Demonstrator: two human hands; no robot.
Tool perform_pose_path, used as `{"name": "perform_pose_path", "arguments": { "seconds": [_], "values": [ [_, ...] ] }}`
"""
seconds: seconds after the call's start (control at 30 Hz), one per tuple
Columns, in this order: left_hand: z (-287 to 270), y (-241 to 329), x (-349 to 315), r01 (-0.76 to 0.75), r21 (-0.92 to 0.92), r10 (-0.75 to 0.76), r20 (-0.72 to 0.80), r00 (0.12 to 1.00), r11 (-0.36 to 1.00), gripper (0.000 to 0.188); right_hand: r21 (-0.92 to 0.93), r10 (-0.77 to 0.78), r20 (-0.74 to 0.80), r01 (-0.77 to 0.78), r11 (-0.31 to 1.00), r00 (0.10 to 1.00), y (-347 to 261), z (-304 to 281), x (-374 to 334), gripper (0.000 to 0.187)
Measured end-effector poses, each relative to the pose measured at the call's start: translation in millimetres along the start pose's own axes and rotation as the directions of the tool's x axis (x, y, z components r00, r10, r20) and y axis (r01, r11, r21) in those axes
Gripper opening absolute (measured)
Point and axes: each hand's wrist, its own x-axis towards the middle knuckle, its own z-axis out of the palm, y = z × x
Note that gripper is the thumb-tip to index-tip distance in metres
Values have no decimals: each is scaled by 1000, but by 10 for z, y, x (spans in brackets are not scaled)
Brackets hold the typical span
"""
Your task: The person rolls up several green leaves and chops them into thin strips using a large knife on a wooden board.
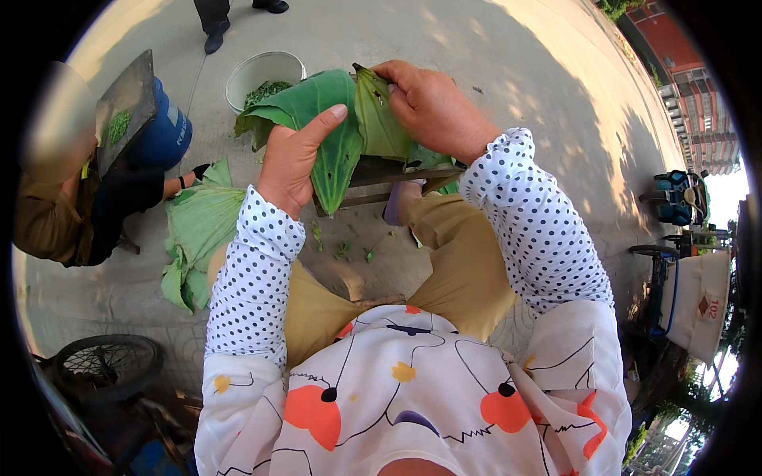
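Note:
Between my hands, in front of me, is a large folded lotus leaf (337, 131), dark green on one face and paler on the other. My left hand (290, 163) grips its lower left side, the thumb pressed on top and the other fingers partly hidden. At the upper right, my right hand (429, 107) pinches the pale folded part (379, 119) near its dark tip. Below the leaf, a low wooden stand (369, 174) shows in part. More big leaves (202, 218) hang or lie beside my left leg.
A white bucket (266, 59) with shredded greens stands beyond my left hand. Further left, a seated person (59, 214) is near a board (127, 99) and a blue barrel (163, 131). A standing person's legs (214, 20) show at the top. Leaf scraps (341, 250) lie on the ground.

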Motion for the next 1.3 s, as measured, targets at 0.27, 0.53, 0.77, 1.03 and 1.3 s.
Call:
{"name": "perform_pose_path", "arguments": {
  "seconds": [0.27,0.53,0.77,1.03,1.3],
  "values": [
    [-36,-166,64,-39,198,54,-70,996,979,28,34,9,173,-15,999,985,-135,45,-18,35],
    [-11,-162,95,-25,258,44,-68,997,966,26,-67,153,326,-138,988,933,-32,22,-135,44],
    [-60,-223,115,-124,341,131,3,991,932,26,41,309,239,-327,944,920,-150,145,-126,44],
    [-173,-257,60,-113,416,98,57,994,902,36,450,246,457,-460,765,855,273,166,-234,9],
    [-116,-258,3,-54,453,21,77,997,890,36,438,268,643,-631,641,718,435,-68,-286,14]
  ]
}}
